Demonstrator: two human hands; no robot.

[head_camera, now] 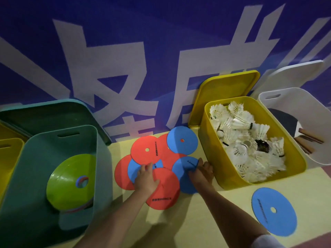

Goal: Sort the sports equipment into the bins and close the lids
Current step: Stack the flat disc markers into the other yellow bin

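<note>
Several flat red and blue marker discs lie overlapped on the yellow floor between two bins. My left hand (146, 178) rests with spread fingers on a red disc (164, 190) and a blue disc (133, 170). My right hand (202, 171) pinches the edge of another blue disc (184, 176), which bends up at its rim. A large red disc (148, 149) and a blue disc (182, 140) lie further back. One more blue disc (274, 211) lies alone at the right. The green bin (59, 140) at the left holds a stack of discs topped by a lime one (71, 179).
A yellow bin (211, 140) full of white shuttlecocks (247, 138) stands at the right, its lid (225, 97) leaning on the blue wall. Beyond it a white bin (279, 97) holds paddles (286, 124). Another yellow bin (9, 149) shows at the far left.
</note>
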